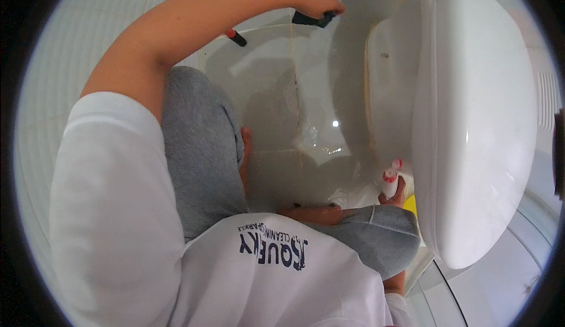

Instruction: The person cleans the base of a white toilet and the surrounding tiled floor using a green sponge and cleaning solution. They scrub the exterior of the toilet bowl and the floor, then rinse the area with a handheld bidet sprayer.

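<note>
My left hand (320, 1) reaches out at the top over the wet tiled floor (273, 106), shut on a small dark item (313, 19), a cloth or scrubbing pad; which one I cannot tell. Lower right, beside my bent knee, my right hand (399, 192) holds a white bottle (390, 188) with a red-and-white cap. The bottle is close to the base of a white toilet (393, 75), whose glossy side shows a reflection of the cap. Brownish stain runs along the seam between base and floor.
The toilet's closed lid (481, 119) bulges in from the right. A red pole with a black end (238, 39) passes beneath my left forearm. Something yellow (410, 204) shows behind my right hand. Ribbed white wall tiles (57, 71) stand at left. My bare feet are on the floor near me.
</note>
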The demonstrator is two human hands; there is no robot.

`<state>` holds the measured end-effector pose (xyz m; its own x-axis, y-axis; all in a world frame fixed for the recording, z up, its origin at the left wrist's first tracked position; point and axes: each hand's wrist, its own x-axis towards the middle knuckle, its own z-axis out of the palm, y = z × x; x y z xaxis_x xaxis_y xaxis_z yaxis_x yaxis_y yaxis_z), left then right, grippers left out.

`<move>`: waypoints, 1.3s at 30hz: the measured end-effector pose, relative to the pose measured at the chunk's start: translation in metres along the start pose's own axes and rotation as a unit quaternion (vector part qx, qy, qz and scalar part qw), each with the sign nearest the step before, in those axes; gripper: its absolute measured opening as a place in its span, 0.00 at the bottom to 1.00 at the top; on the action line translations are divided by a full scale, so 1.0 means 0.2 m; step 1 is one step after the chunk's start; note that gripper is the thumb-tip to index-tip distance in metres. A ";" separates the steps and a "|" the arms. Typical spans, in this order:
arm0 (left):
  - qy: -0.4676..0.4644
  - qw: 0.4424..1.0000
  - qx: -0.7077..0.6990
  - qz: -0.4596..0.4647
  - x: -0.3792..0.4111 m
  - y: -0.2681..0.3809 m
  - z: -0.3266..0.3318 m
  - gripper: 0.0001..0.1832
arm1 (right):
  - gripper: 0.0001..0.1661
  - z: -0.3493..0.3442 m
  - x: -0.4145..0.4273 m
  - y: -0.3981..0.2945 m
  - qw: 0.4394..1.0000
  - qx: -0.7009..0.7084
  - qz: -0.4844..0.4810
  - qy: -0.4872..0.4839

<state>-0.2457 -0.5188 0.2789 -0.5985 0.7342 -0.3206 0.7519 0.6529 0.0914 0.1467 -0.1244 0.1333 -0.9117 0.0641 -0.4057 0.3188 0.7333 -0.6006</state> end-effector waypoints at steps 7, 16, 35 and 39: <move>-0.059 0.996 0.062 -0.037 -0.12 0.09 -0.20 0.16 | 0.41 -0.19 0.30 -0.46 0.977 -0.083 -0.044 -0.189; 0.035 0.981 -0.183 -0.050 -0.39 0.06 0.21 0.16 | 0.38 -0.25 0.58 -1.08 0.969 -0.083 -0.103 -0.211; -0.048 0.616 -0.747 -0.245 -0.51 -0.21 0.65 0.18 | 0.38 -0.43 0.35 -1.04 0.933 -0.032 0.176 -0.311; -0.108 0.618 -0.742 -0.237 -0.34 -0.06 0.75 0.17 | 0.37 -0.47 0.34 -1.17 0.914 -0.028 0.201 -0.351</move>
<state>-0.1728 -0.6050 0.1573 -0.4832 0.4569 -0.7469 -0.6708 0.3550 0.6512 -0.0133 -0.2279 0.3110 -0.3265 -0.1008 -0.9398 0.5593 0.7810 -0.2780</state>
